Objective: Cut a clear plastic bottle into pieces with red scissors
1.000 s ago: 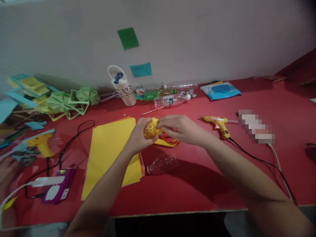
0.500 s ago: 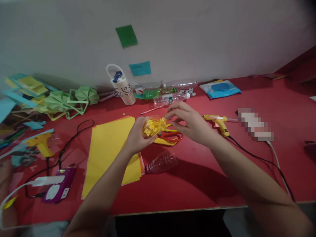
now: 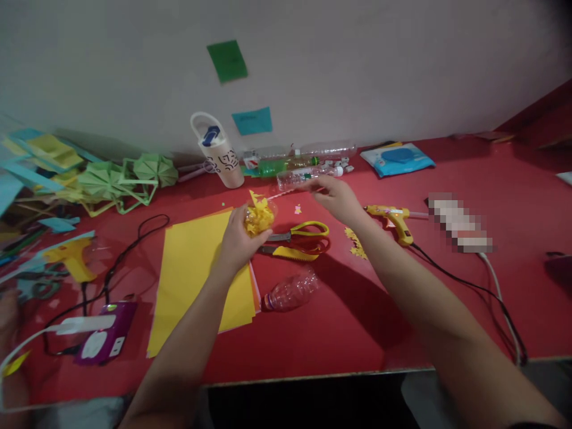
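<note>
My left hand (image 3: pixel 236 241) is wrapped round a clear plastic bottle piece (image 3: pixel 272 210) packed with cut yellow paper shapes (image 3: pixel 258 219), some poking out at the top. My right hand (image 3: pixel 337 199) reaches out over the table, its fingertips closed at the end of a thin pink-and-white stick (image 3: pixel 281 194) that lies behind the bottle piece. Below my hands are scissors with yellow handles (image 3: pixel 310 228), red-handled scissors (image 3: pixel 322 245) and a yellow toothed strip (image 3: pixel 295 255). Another clear bottle piece (image 3: pixel 292 291) lies on its side nearer me. Yellow paper cutouts (image 3: pixel 356 244) lie beneath my right forearm.
Yellow paper sheets (image 3: pixel 192 280) lie under my left arm. A glue gun (image 3: pixel 393 220) with its cord is on the right, another glue gun (image 3: pixel 74 259) on the left near a purple power box (image 3: pixel 107 333). Bottles (image 3: pixel 308 176), a white cup (image 3: pixel 226 164) and wipes (image 3: pixel 397 159) line the wall.
My right hand has left the yellow paper in the bottle piece and moved away to the stick behind. My left hand has shifted left with the bottle piece, uncovering the scissors.
</note>
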{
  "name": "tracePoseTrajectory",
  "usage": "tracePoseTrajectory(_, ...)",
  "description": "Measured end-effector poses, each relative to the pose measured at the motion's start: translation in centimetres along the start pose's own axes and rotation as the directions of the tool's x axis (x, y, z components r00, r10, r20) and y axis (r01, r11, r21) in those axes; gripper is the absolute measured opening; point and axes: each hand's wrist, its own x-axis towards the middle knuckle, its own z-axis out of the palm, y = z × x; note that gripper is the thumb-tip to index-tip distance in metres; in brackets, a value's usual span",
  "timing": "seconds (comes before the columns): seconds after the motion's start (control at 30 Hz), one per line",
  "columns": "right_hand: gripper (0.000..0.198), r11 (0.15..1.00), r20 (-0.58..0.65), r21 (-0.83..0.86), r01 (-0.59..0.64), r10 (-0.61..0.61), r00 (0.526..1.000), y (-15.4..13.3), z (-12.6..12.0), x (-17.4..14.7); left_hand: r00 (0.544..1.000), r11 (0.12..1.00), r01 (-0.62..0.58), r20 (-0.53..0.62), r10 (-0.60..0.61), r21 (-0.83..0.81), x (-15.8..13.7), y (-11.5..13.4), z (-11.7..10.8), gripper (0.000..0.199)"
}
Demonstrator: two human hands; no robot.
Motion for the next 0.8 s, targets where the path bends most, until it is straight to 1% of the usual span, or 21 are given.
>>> tracePoseTrajectory(0.03, 0.036, 0.985, 0.083, -0.151, -0.078, 0.091, 0.992, 1.0, 0.6, 0.8, 0.999, 0.999, 0.033, -0.008, -0.033, -0.034, 0.0, -0.4, 0.2, 0.058)
tracePoseTrajectory(0.07, 0.03, 0.974, 0.125, -0.205, -0.092, 0.119, 0.985, 1.9, 1.4, 1.5, 0.998, 0.996, 0.056, -0.011, -0.057, -0.065, 0.0, -0.7, 0.3, 0.058)
tracePoseTrajectory(0.17, 0.03, 0.962, 0.175, -0.27, -0.049, 0.099, 0.98, 3.3, 4.1, 2.6, 0.997, 0.988, 0.082, 0.003, -0.083, -0.127, 0.0, -1.1, 0.6, 0.057)
tracePoseTrajectory(0.27, 0.025, 0.949, 0.21, -0.317, -0.008, 0.079, 0.974, 3.5, 5.7, 2.7, 0.996, 0.986, 0.09, 0.014, -0.089, -0.138, -0.1, -1.1, 0.5, 0.055)
tracePoseTrajectory(0.47, 0.032, 0.928, 0.196, -0.372, -0.022, 0.101, 0.975, 3.0, 6.5, 2.6, 0.992, 0.986, 0.128, 0.015, -0.127, -0.11, 0.2, -1.2, 0.3, 0.053)
tracePoseTrajectory(0.63, 0.028, 0.932, 0.158, -0.358, -0.052, 0.115, 0.981, 2.7, 7.3, 2.8, 0.993, 0.989, 0.119, 0.011, -0.118, -0.085, 0.5, -0.5, 0.8, 0.056)
tracePoseTrajectory(0.73, 0.023, 0.949, 0.118, -0.308, -0.065, 0.105, 0.987, 2.2, 7.0, 3.0, 0.995, 0.995, 0.098, 0.016, -0.097, -0.03, 0.2, 0.0, 0.6, 0.056)
tracePoseTrajectory(0.8, 0.023, 0.961, 0.07, -0.262, -0.088, 0.109, 0.992, 1.3, 6.1, 2.9, 0.998, 0.998, 0.061, 0.015, -0.061, 0.022, -0.2, 0.1, 0.4, 0.057)
